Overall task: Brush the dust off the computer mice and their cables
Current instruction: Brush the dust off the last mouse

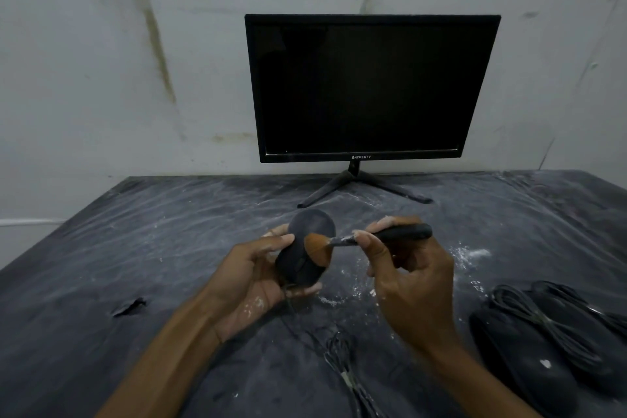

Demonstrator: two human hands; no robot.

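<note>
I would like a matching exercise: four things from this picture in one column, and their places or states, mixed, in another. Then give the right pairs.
Things:
1. brush
2. held mouse
3. monitor
4. two mice

Places or states:
A. stands by the wall, screen dark
B. lie on the table at the right, cables on top
C. gripped in the left hand
D. gripped in the right hand

Pairs: 1-D, 2-C, 3-A, 4-B
</note>
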